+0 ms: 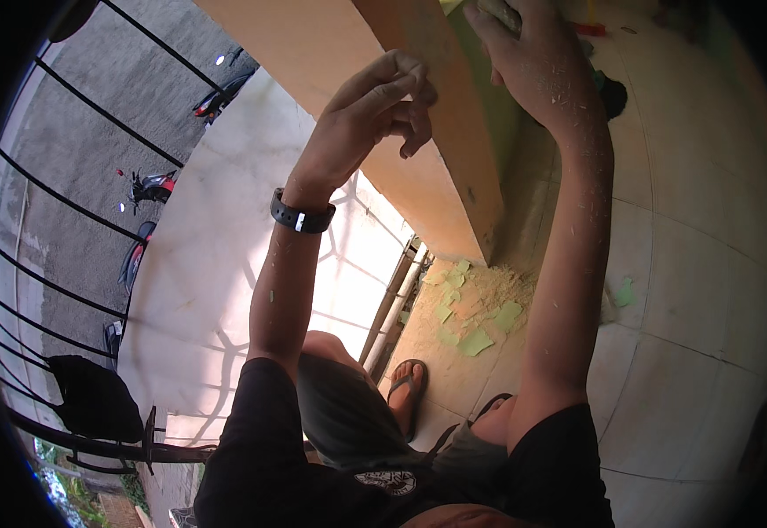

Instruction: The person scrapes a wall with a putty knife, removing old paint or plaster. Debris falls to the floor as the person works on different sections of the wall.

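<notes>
My left hand (380, 112), with a dark wristband (302, 214) below it, is raised in front of the orange-painted pillar (423, 191). Its fingers are loosely curled and apart, and nothing shows between them. Up at the top edge, my right hand (535, 63) grips a greyish object (503, 14) beside the pillar's green-painted face. That object is partly cut off and covered by the fingers, so its kind is unclear. Pale flakes cling to my right hand and forearm. Green paint chips (476, 342) and pale scrapings (499, 284) lie on the floor at the pillar's foot.
Black metal railing bars (86, 202) run along the left, with parked motorbikes (152, 188) beyond. A black cloth (96, 399) hangs on the railing. My sandalled foot (407, 396) stands on the tiled floor (674, 369). A red object (589, 29) and a dark item (613, 96) lie upper right.
</notes>
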{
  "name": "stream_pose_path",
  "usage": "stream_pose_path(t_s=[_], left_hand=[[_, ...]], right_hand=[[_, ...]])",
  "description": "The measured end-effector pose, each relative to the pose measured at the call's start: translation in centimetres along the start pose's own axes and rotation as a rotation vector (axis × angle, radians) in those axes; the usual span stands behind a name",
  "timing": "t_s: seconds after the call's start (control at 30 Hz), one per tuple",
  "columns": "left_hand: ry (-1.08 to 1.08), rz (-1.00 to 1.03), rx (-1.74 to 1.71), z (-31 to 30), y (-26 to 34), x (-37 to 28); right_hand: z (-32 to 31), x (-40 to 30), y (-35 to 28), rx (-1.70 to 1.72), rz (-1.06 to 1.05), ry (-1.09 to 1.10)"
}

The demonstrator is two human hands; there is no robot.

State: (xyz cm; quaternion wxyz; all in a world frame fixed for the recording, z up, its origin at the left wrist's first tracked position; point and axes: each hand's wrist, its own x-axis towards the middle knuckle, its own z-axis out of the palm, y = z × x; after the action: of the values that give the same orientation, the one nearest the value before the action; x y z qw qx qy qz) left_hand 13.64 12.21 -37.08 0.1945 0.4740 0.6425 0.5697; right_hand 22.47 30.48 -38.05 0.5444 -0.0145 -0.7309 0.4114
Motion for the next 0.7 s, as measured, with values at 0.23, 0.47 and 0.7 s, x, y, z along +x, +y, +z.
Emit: stream_pose_path(t_s=[0.23,0.47,0.7], left_hand=[[0.064,0.291,0.290,-0.9,0.1,3.9],[0.215,0.592,0.312,1.1,-0.7,4.6],[0.313,0.672,0.053,-2.9,-1.7,2.6]], right_hand=[[-2.9,0.9,-2.7,-0.157,0.155,-0.201],[-1.4,0.3,-4.7,-0.181,0.226,-0.157],[3.9,-1.6,-6.4,-0.490,-0.296,-0.083]])
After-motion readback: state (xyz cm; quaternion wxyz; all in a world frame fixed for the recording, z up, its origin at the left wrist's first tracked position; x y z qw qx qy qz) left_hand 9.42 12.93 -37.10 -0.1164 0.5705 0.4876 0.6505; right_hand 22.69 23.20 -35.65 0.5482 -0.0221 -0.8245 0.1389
